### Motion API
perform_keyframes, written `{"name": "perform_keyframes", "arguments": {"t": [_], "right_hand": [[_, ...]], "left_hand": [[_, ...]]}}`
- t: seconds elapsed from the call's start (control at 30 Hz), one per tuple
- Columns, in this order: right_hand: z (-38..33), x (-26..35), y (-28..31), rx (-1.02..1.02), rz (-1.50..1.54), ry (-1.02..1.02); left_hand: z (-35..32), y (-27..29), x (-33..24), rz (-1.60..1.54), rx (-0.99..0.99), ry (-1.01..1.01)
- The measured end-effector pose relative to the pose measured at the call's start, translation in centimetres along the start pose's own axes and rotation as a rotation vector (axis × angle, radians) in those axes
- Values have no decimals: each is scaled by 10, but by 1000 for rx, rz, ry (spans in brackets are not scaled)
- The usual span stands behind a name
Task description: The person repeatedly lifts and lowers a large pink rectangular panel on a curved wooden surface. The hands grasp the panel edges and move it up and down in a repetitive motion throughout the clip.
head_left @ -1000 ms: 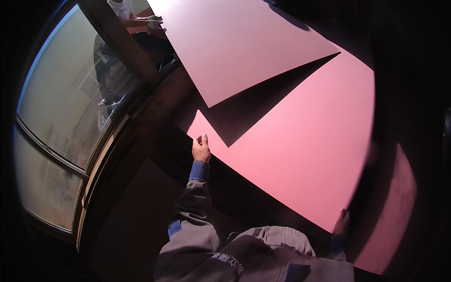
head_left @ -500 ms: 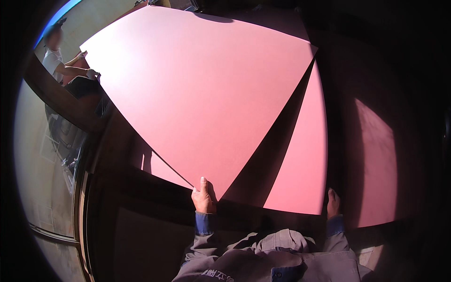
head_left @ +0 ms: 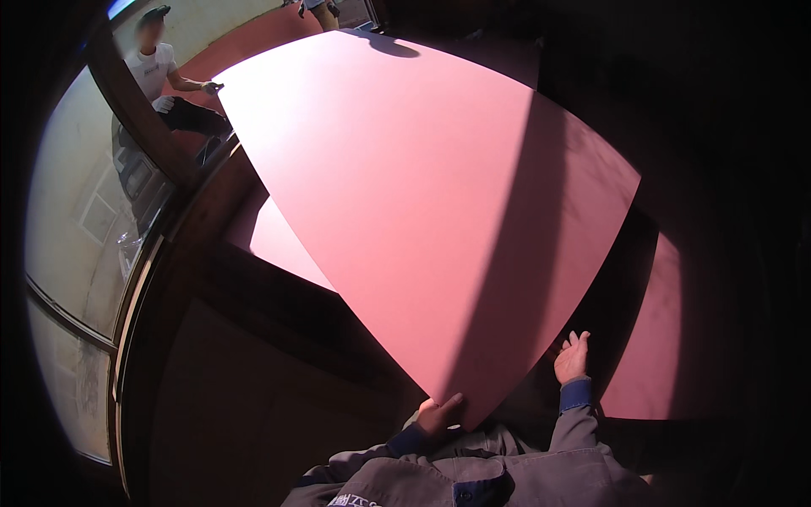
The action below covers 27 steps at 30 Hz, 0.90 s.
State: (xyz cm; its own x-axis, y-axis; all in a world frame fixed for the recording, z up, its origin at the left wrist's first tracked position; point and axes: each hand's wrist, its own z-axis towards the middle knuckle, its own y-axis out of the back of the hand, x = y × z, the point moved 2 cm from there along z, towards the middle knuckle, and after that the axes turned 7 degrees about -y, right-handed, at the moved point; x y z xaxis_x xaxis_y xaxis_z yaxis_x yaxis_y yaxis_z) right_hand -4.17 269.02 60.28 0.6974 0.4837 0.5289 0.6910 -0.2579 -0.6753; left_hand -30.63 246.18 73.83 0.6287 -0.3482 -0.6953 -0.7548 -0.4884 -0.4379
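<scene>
A large pink sheet (head_left: 397,186) stretches from near my body to the far left, bright in sunlight with a dark shadow band across it. My left hand (head_left: 439,414) grips its near corner, thumb on top and fingers hidden underneath. My right hand (head_left: 573,358) is raised beside the sheet's right edge, palm up with fingers spread, holding nothing. Beneath lies another pink sheet (head_left: 646,355), showing at the right and as a lit strip at the left. At the far left corner, a co-worker's gloved hand (head_left: 211,87) touches the upper sheet.
The co-worker (head_left: 152,72) in a white top and dark cap is beyond a dark frame post (head_left: 135,110). Another person's legs (head_left: 323,15) show at the top. Glass panes (head_left: 80,220) in a frame line the left side. Deep shadow hides much of the right.
The upper sheet has moved right and toward me, with my left hand on its corner. My right hand has risen and opened beside its edge. The co-worker's lower hand has left the sheet.
</scene>
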Motion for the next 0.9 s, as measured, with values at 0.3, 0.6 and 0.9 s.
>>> {"name": "perform_keyframes", "arguments": {"t": [0.3, 0.6, 0.9], "right_hand": [[-8, -24, 46, 63, -74, -112], [34, -10, 181, -11, 34, -15], [-66, -43, 242, -131, -8, -20]], "left_hand": [[-26, 29, 91, 132, 16, 46], [-54, 81, 166, 173, -80, 51], [-145, 140, 189, 259, -196, -29]]}}
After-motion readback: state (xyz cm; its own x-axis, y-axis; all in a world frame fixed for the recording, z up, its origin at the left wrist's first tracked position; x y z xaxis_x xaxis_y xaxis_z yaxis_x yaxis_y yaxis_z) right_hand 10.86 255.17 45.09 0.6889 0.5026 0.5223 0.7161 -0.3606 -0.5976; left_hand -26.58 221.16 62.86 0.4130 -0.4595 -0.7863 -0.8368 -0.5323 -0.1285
